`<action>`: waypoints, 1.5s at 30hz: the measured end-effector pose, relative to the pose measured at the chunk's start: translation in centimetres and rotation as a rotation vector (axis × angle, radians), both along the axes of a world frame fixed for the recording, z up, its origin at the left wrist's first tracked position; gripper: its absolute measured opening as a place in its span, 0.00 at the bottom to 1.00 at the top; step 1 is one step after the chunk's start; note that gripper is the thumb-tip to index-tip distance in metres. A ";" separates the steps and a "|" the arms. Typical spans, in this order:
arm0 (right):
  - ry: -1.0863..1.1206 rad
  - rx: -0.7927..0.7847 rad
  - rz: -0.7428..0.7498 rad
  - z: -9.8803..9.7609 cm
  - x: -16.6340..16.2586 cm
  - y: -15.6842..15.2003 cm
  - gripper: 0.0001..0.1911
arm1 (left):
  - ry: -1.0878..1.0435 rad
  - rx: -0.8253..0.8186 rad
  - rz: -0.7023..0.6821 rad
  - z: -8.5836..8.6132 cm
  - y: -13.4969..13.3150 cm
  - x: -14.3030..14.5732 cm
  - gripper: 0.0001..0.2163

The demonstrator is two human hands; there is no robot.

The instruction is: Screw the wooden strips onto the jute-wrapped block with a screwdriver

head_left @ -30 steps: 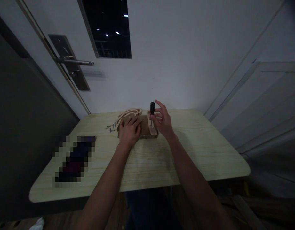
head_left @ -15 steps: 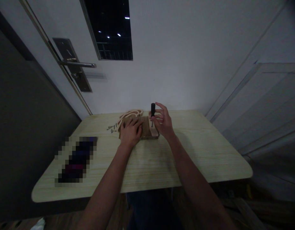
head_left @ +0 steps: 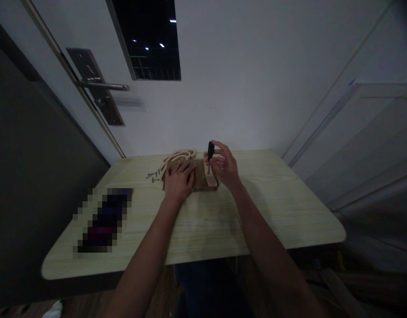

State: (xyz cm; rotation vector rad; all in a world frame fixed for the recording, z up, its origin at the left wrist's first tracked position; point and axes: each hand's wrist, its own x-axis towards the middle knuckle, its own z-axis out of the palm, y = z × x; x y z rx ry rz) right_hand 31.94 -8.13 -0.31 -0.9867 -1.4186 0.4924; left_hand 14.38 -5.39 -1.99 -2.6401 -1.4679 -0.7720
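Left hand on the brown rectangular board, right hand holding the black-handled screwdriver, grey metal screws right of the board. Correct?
Not quite: the grey metal screws lie left of the brown rectangular board in the head view. Rest stands.

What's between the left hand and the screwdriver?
In the head view, part of the brown board and the left edge of the pale piece lie between the left hand and screwdriver.

On the table (head_left: 203,227), screws (head_left: 152,175) left of the board (head_left: 199,176), strip (head_left: 210,180) on its right end
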 end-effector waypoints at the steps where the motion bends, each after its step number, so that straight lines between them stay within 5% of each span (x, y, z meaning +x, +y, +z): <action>1: 0.000 0.003 -0.011 0.0 0.0 0.0 0.30 | 0.000 0.000 0.000 0.0 0.0 0.0 0.17; 45: -0.056 -0.008 -0.047 0.0 0.0 -0.1 0.31 | -0.006 0.015 -0.005 -0.1 0.0 -0.1 0.17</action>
